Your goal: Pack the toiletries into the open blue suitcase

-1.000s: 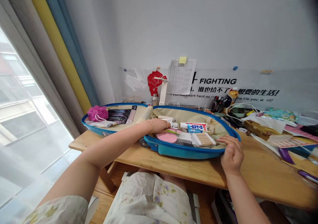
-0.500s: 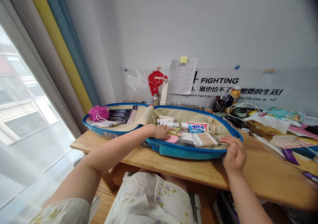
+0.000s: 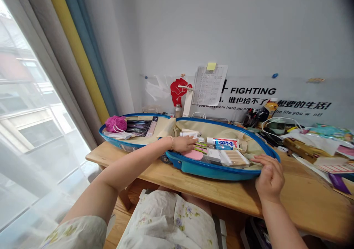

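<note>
A glossy, oval, blue hard-shell suitcase [image 3: 221,169] is being kept open flat on the pale wooden worktop [image 3: 226,195] at frame centre. Both halves are lined with beige cloth.

The left hand [image 3: 184,144] is being reached into the right-hand half, at frame centre. Its grip is being held open, with the fingers stretched flat and pointing right. The fingertips are touching small slim packets just above a smooth pink oval pad [image 3: 193,154]. A white tube [image 3: 189,134] is lying just behind the hand, and a thin band is being worn at that wrist.

The right hand [image 3: 269,177] is being laid on the case's rim at centre right, with the fingers curled over the blue edge onto the lining. Whether the grip is being closed on the rim cannot be told.

Between the hands, in the same half, a long white toothpaste box [image 3: 224,142] with blue and red print is being stored. A clear flat box of cotton swabs [image 3: 235,157] is being stored close by, and both are packed tight among other small cartons.

In the other half, left of centre, a frilly magenta bath pouf [image 3: 115,123] is sitting beside a flat black pack [image 3: 139,127] of slender sticks.

The right end of the worktop is being covered by loose papers [image 3: 312,140], cables and bottles. A sheer white curtain [image 3: 33,138] is hanging at the left edge, and floral fabric [image 3: 168,223] is lying at bottom centre.
</note>
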A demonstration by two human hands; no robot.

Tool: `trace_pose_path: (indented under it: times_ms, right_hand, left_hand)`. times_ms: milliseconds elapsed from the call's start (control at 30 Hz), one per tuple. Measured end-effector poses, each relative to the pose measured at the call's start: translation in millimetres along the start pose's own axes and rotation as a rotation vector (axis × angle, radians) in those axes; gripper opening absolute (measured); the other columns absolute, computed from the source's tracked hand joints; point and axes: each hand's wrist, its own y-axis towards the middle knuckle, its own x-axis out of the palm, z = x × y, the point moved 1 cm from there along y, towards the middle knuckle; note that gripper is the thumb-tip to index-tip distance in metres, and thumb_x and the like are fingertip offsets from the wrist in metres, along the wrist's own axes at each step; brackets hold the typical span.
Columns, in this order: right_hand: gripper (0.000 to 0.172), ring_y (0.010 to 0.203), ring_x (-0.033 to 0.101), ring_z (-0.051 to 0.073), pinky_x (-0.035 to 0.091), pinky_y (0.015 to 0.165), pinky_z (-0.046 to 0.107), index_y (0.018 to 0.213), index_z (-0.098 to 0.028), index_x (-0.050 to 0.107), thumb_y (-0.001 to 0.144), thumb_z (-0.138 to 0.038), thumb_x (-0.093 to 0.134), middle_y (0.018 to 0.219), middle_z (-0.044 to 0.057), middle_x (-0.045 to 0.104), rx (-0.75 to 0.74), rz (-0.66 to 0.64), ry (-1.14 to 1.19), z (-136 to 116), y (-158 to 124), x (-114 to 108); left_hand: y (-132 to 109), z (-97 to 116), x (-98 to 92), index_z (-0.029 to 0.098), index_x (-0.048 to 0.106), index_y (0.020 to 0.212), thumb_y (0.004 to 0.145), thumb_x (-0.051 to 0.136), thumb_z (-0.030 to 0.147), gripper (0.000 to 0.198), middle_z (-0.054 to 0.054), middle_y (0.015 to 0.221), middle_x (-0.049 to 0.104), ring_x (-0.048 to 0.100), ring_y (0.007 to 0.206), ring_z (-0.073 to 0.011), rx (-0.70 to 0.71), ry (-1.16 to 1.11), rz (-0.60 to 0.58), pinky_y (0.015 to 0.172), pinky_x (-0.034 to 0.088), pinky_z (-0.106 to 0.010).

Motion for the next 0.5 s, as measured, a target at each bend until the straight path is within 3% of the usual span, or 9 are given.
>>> trace_pose_path:
  times_ms: [100, 200, 267, 367, 500]
  right_hand:
    - [0.047, 0.09, 0.067, 0.026, 0.048, 0.091, 0.05, 0.07, -0.02, 0.066, 0.094, -0.041, 0.031, 0.077, 0.01, 0.069, 0.035, -0.007, -0.015, 0, 0, 0]
    - [0.047, 0.088, 0.067, 0.026, 0.049, 0.091, 0.05, 0.067, -0.021, 0.064, 0.093, -0.043, 0.032, 0.075, 0.009, 0.068, 0.045, 0.0, -0.008, 0, 1, 0]
    - [0.047, 0.087, 0.067, 0.025, 0.049, 0.09, 0.05, 0.066, -0.021, 0.063, 0.093, -0.043, 0.032, 0.074, 0.009, 0.068, 0.036, 0.008, 0.001, -1, 1, 1]
    - [0.045, 0.087, 0.067, 0.025, 0.049, 0.09, 0.049, 0.068, -0.02, 0.063, 0.093, -0.04, 0.033, 0.075, 0.009, 0.067, 0.017, 0.014, 0.009, 0, 1, 1]
    - [0.043, 0.089, 0.066, 0.025, 0.048, 0.09, 0.049, 0.071, -0.02, 0.064, 0.094, -0.037, 0.032, 0.076, 0.009, 0.067, 0.001, 0.003, 0.007, 0, 0, 1]
  left_hand:
    - [-19, -21, -17.9, 0.021, 0.025, 0.153, 0.099, 0.026, 0.041, 0.058, -0.005, 0.161, 0.022, 0.019, 0.148, -0.0212, -0.094, -0.012, 0.235, 0.12, 0.017, -0.036]
    - [-49, -62, -34.2, 0.022, 0.031, 0.15, 0.098, 0.031, 0.037, 0.055, -0.003, 0.159, 0.03, 0.026, 0.146, -0.0193, -0.376, 0.024, 0.427, 0.119, 0.021, -0.031]
    - [-73, -95, -40.1, 0.016, 0.031, 0.15, 0.096, 0.034, 0.036, 0.058, -0.011, 0.158, 0.03, 0.025, 0.146, -0.0244, -0.557, 0.05, 0.455, 0.119, 0.02, -0.037]
    - [-110, -142, -40.6, 0.011, 0.031, 0.148, 0.091, 0.043, 0.04, 0.065, -0.023, 0.154, 0.03, 0.028, 0.142, -0.0388, -0.851, 0.065, 0.479, 0.113, 0.028, -0.052]
    - [-153, -189, -31.9, 0.012, 0.022, 0.15, 0.086, 0.05, 0.041, 0.076, -0.033, 0.155, 0.015, 0.032, 0.136, -0.0522, -1.176, 0.074, 0.493, 0.095, 0.04, -0.064]
